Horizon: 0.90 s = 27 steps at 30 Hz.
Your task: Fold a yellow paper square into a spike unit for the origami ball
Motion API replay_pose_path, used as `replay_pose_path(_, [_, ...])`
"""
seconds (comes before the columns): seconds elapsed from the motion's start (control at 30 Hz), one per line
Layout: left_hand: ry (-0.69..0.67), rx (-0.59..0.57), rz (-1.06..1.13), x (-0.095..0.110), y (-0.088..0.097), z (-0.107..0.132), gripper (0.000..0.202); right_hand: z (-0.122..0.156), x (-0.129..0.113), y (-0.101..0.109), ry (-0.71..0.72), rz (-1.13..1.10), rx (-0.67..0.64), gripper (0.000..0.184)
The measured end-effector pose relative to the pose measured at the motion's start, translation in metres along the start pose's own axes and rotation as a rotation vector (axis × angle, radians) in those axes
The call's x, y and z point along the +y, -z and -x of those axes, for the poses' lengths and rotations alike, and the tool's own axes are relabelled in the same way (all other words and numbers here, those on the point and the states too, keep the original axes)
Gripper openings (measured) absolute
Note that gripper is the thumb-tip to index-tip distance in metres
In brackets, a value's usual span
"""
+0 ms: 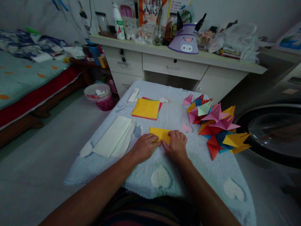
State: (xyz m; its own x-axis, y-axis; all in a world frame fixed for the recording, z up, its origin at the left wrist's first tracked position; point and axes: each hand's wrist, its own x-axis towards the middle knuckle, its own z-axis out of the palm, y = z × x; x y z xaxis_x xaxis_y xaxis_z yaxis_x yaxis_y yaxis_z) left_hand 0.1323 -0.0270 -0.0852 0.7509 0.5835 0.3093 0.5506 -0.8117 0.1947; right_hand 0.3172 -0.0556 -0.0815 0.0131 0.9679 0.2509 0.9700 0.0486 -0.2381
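On blue cloth (175, 113), left hand (144, 147) and right hand (177, 145) gripping yellow paper (162, 133), paper stack (146, 108) beyond, origami (215, 116) rightward

On my feed I can read one thing for certain: a large red letter "A" on the white bottle (119, 23) on the cabinet. The green band above it carries marks too small for me to make out. Behind, I see big white Chinese characters on the orange packet (151, 13), cut off by the top edge, and I cannot read them surely. Red lines of print on the yellow-edged sheet (180, 3) and the label on the dark jar (171, 28) stay illegible to me.
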Motion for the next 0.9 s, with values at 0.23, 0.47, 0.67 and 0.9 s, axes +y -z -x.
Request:
replay_pose_path(0.23, [-0.007, 0.004, -0.112, 0.012, 0.007, 0.009, 0.022, 0.001, 0.003, -0.001, -0.01, 0.026, 0.016, 0.052])
replay_pose_path(0.47, [0.068, -0.042, -0.193, 0.015, 0.007, 0.02, 0.028, 0.003, 0.023, 0.001, -0.059, 0.037, -0.007, 0.061])
replay_pose_path(0.67, [0.144, -0.038, -0.218, 0.015, 0.006, 0.031, 0.033, 0.002, 0.046, 0.0, -0.116, 0.019, -0.046, 0.073])
replay_pose_path(0.9, [0.201, -0.055, -0.253, 0.017, 0.009, 0.032, 0.034, 0.0, 0.059, 0.007, -0.182, 0.005, -0.127, 0.079])
